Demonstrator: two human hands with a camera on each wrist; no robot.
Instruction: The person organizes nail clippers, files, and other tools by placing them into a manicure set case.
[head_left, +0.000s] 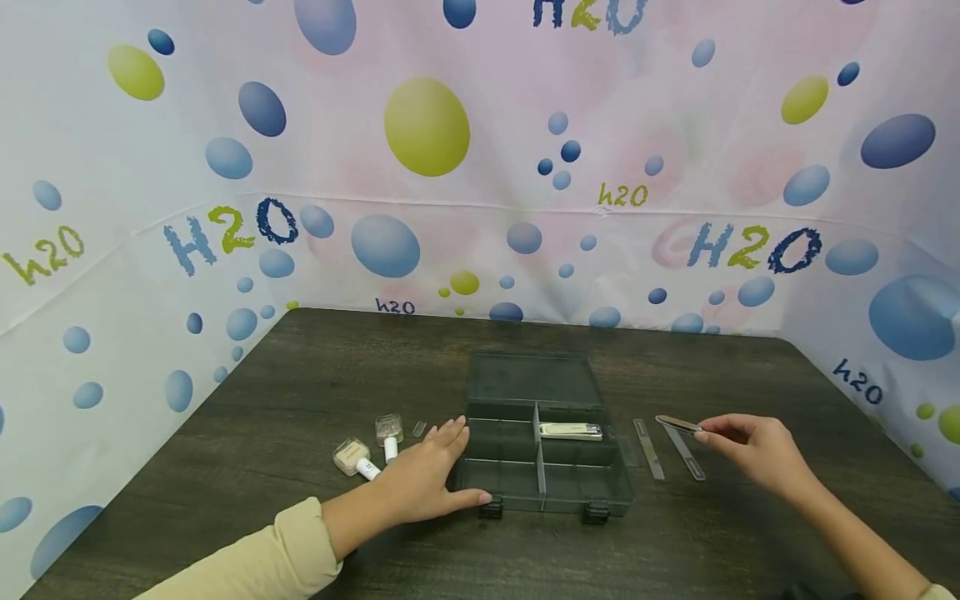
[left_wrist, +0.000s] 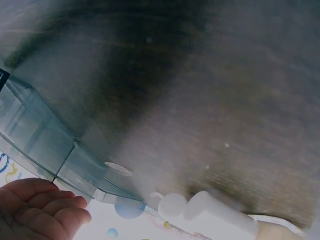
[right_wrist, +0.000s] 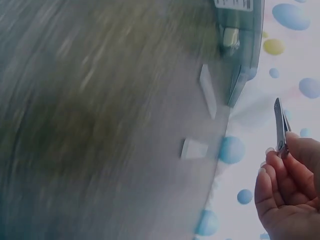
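Note:
My left hand [head_left: 431, 475] rests against the left side of a dark see-through divided box [head_left: 542, 475], its fingers stretched out and the thumb by a front latch [head_left: 491, 507]. The lid [head_left: 532, 379] is folded back. In the back right compartment lies a cream nail clipper [head_left: 568, 431]. To the right of the box, my right hand [head_left: 761, 450] pinches a silver metal nail clipper [right_wrist: 280, 122] by one end, between thumb and fingers. Below it on the table are two flat strips that look like nail files, one nearer the box [head_left: 648, 450] and one under the hand [head_left: 686, 454].
Two nail polish bottles with white caps, one clear [head_left: 388, 428] and one beige [head_left: 351, 457], are left of my left hand. A small clear piece [head_left: 419, 428] lies between them and the box. A patterned curtain [head_left: 480, 250] stands behind the dark wooden table [head_left: 360, 350].

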